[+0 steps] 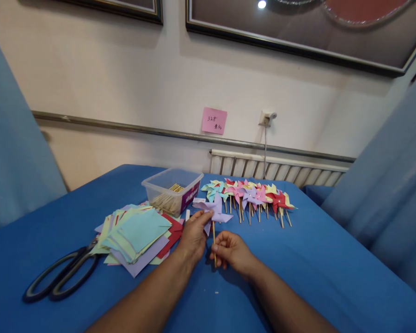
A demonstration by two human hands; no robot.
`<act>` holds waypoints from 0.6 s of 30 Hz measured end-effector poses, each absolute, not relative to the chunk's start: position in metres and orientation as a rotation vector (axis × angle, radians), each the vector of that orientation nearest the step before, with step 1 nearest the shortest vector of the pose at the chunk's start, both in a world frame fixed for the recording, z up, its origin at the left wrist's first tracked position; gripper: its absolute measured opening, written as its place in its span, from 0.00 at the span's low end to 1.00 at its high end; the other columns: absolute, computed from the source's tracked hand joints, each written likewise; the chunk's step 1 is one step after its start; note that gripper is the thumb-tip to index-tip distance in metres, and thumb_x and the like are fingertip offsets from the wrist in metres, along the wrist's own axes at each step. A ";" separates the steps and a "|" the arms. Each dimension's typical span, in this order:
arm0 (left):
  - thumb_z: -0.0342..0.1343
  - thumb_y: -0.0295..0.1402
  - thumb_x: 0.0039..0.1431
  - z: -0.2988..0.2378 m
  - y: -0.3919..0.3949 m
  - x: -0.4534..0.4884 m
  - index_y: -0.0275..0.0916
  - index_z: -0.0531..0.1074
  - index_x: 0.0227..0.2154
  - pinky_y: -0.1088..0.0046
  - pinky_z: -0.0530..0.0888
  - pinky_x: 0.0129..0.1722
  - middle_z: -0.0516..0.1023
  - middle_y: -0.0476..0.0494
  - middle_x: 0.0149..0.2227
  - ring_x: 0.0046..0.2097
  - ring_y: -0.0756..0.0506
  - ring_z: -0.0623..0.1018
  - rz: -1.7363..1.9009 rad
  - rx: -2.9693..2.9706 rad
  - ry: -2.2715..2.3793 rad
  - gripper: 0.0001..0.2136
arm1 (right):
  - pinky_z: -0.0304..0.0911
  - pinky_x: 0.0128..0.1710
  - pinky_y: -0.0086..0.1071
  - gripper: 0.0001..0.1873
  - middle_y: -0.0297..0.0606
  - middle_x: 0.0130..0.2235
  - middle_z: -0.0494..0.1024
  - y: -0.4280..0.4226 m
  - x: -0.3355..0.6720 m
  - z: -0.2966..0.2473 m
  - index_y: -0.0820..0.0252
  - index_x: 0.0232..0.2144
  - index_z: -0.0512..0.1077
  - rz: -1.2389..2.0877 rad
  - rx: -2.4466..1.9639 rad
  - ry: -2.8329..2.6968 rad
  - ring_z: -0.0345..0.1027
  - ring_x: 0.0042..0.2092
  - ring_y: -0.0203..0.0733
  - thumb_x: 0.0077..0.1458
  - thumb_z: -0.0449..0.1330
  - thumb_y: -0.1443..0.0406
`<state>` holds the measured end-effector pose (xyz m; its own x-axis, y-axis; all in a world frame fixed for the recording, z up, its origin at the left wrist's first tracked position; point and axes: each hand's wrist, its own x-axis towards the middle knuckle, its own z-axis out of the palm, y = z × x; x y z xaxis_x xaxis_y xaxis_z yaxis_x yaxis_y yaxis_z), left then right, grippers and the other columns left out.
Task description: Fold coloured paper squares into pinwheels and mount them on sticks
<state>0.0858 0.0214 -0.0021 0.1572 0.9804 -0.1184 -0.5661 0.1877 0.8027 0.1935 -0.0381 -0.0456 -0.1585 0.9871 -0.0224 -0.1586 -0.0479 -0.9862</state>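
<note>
A lilac paper pinwheel on a thin wooden stick is held up at the middle of the table. My left hand pinches the pinwheel near its centre, thumb and fingers closed on the paper. Lower down, my right hand grips the stick between thumb and fingers. Just behind the held one lie several finished pinwheels in pink, red, yellow, blue and lilac, their sticks pointing toward me. Left of my left hand is a pile of coloured paper squares.
A clear plastic box with wooden sticks stands behind the paper pile. Large dark-handled scissors lie at the left, blades under the paper. The blue-covered table ends near a white radiator. Blue curtains hang on both sides.
</note>
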 end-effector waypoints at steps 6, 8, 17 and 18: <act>0.67 0.30 0.41 -0.004 0.021 0.086 0.35 0.71 0.23 0.77 0.67 0.29 0.73 0.52 0.22 0.26 0.52 0.71 1.279 0.801 0.788 0.09 | 0.52 0.16 0.23 0.27 0.32 0.22 0.76 -0.037 0.195 -0.046 0.60 0.27 0.63 1.411 -1.051 -1.193 0.64 0.17 0.31 0.38 0.67 0.46; 0.67 0.31 0.40 -0.004 0.021 0.085 0.35 0.72 0.23 0.77 0.67 0.29 0.73 0.52 0.22 0.26 0.52 0.71 1.280 0.794 0.791 0.09 | 0.52 0.16 0.24 0.27 0.32 0.22 0.76 -0.037 0.195 -0.046 0.60 0.27 0.63 1.416 -1.058 -1.196 0.63 0.18 0.31 0.38 0.67 0.46; 0.67 0.33 0.41 -0.005 0.025 0.086 0.35 0.72 0.25 0.74 0.68 0.32 0.74 0.49 0.24 0.28 0.50 0.72 1.222 0.709 0.792 0.11 | 0.51 0.15 0.24 0.26 0.31 0.21 0.75 -0.037 0.196 -0.045 0.60 0.26 0.64 1.400 -1.098 -1.102 0.61 0.16 0.30 0.38 0.67 0.47; 0.66 0.35 0.42 -0.005 0.025 0.085 0.35 0.72 0.25 0.74 0.68 0.32 0.73 0.49 0.23 0.28 0.50 0.72 1.214 0.697 0.788 0.11 | 0.51 0.15 0.24 0.26 0.31 0.21 0.75 -0.037 0.196 -0.045 0.60 0.26 0.64 1.393 -1.100 -1.091 0.61 0.16 0.30 0.38 0.67 0.47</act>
